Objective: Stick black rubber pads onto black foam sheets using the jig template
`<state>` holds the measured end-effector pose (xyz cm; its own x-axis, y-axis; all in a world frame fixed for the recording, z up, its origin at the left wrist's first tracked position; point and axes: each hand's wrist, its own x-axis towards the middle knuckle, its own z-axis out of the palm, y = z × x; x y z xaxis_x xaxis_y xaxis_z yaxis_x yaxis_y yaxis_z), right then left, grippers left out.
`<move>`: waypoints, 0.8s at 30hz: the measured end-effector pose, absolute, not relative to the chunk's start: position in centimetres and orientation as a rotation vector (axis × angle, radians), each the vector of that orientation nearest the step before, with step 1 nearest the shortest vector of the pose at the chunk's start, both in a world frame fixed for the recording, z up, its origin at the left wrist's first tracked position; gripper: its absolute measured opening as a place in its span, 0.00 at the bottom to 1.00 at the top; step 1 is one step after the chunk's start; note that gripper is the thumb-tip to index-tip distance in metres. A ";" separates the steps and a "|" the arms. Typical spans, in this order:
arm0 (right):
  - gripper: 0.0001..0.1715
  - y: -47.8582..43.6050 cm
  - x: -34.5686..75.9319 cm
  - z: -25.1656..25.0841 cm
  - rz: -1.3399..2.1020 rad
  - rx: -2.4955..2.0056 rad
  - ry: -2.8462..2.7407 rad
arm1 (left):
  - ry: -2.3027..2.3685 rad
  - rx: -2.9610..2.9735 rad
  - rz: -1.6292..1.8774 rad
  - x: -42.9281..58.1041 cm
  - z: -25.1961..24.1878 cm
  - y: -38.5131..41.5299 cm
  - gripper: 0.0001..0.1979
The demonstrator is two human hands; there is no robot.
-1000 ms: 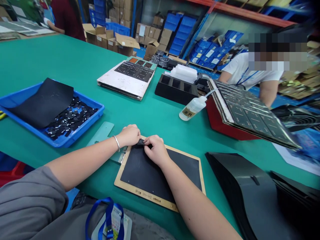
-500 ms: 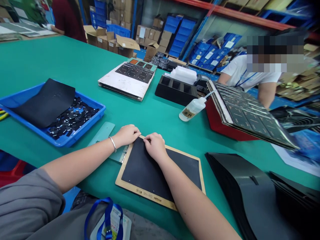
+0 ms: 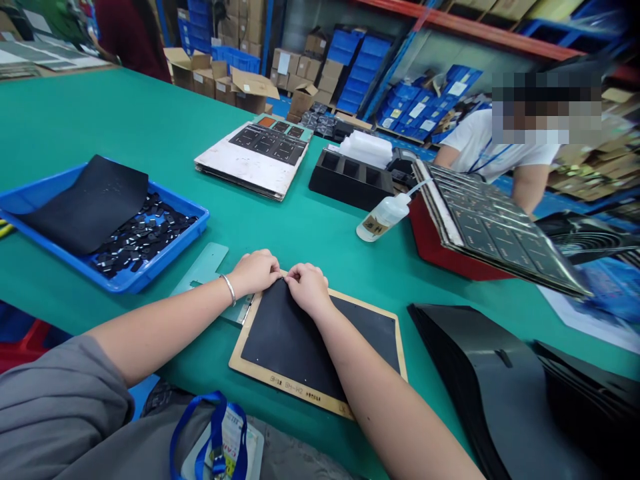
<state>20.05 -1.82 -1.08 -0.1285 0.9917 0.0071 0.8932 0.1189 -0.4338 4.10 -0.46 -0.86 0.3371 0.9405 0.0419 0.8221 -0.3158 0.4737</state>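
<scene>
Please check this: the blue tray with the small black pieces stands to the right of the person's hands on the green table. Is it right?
No, the head view shows the blue tray to the left of the left hand and right hand, not the right. The rest is correct.

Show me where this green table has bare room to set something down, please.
The widest bare green mat lies behind the blue tray, left of the white-topped board. A smaller patch lies between that board, the squeeze bottle and the left hand. Crowded at right, around the tilted red-backed rack and black sheets.
</scene>
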 end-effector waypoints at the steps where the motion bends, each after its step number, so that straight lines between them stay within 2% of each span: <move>1: 0.05 -1.9 20.0 -1.1 0.477 -1.828 -2.098 | 1.566 2.241 0.443 4.2 -0.7 -0.6 0.08; 5: 0.03 -1.8 20.3 -1.3 0.520 -1.733 -2.029 | 1.556 2.264 0.573 3.9 0.3 -2.9 0.07; 7: 0.06 -1.9 20.9 -0.9 0.559 -1.680 -1.948 | 1.426 2.160 0.699 3.1 0.8 -5.7 0.07; 9: 0.13 -2.7 21.9 -0.2 0.589 -1.626 -1.855 | 1.261 1.830 0.738 1.8 1.0 -9.2 0.09; 11: 0.15 -4.2 23.1 0.7 0.660 -1.557 -1.760 | 1.150 1.252 0.652 0.5 0.7 -12.8 0.13; 14: 0.15 -7.1 24.6 2.0 0.912 -1.424 -1.619 | 1.160 0.755 0.651 -1.0 -0.1 -16.7 0.08; 17: 0.16 -9.6 25.0 2.7 1.038 -1.362 -1.620 | 1.070 0.341 0.836 -1.5 -0.8 -17.9 0.25; 21: 0.17 -11.8 24.5 3.2 1.063 -1.325 -1.603 | 1.022 0.355 1.060 -0.4 -1.5 -18.0 0.34; 24: 0.17 -12.9 25.0 3.7 1.018 -1.296 -1.372 | 1.121 0.713 1.004 0.8 -1.2 -17.5 0.30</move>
<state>24.96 -12.92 3.67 0.0205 0.9953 0.0951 0.1978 0.0892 -0.9762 0.78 -17.54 -1.19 0.1057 0.9156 -0.3879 -0.2850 0.4016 0.8703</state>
